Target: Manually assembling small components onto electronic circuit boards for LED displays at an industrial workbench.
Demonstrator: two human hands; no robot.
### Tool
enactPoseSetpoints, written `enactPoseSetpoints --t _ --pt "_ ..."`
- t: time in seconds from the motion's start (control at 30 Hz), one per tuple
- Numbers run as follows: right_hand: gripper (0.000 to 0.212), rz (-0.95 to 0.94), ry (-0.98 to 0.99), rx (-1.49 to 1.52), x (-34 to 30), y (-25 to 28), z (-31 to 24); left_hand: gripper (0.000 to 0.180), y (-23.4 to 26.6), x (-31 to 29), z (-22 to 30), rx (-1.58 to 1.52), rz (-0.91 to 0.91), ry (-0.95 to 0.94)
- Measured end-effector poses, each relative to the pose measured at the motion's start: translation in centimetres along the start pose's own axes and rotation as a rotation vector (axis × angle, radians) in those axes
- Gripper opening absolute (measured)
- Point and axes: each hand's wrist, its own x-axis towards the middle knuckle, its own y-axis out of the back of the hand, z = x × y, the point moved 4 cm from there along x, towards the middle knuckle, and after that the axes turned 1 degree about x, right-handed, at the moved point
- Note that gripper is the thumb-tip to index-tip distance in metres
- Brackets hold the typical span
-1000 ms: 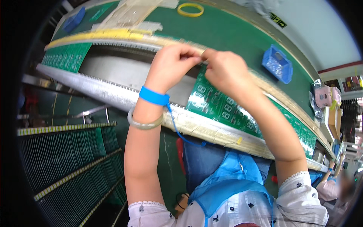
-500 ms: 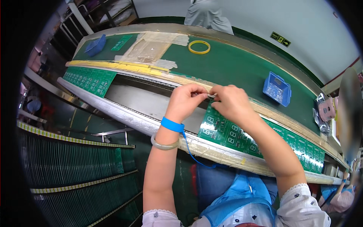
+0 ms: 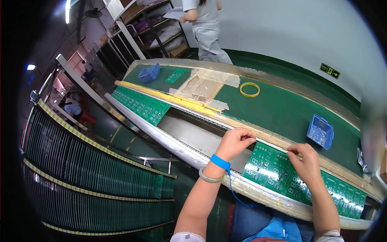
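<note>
A green circuit board (image 3: 271, 169) with white printed digit outlines lies in the rail channel in front of me. My left hand (image 3: 237, 142), wearing a blue wrist strap (image 3: 220, 161) and a bangle, is at the board's far left corner. Its thumb and forefinger are pinched together; anything between them is too small to make out. Over the board's far edge, to the right, is my right hand (image 3: 305, 160). Its thumb and bent fingers come close together, and whatever they may hold is hidden. Further right lies another green board (image 3: 346, 197) in the same channel.
Beyond the rail, a blue bin (image 3: 321, 132) of small clear parts, a yellow tape roll (image 3: 250, 90) and another blue bin (image 3: 149, 73) stand on the green bench. More boards (image 3: 141, 104) lie up the channel. Board racks (image 3: 96, 181) stand lower left; a person (image 3: 209, 34) is behind the bench.
My right hand has drawn away from the left, along the board's far edge to the right. The whole view has shifted, showing more of the room and the person beyond the bench.
</note>
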Motion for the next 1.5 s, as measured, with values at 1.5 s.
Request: enactPoseSetpoints --t 1.5 --pt "0.011 0.175 0.002 0.021 -3.9 3.2 3.3 0.011 -1.2 0.5 0.9 0.365 -0.056 -0.142"
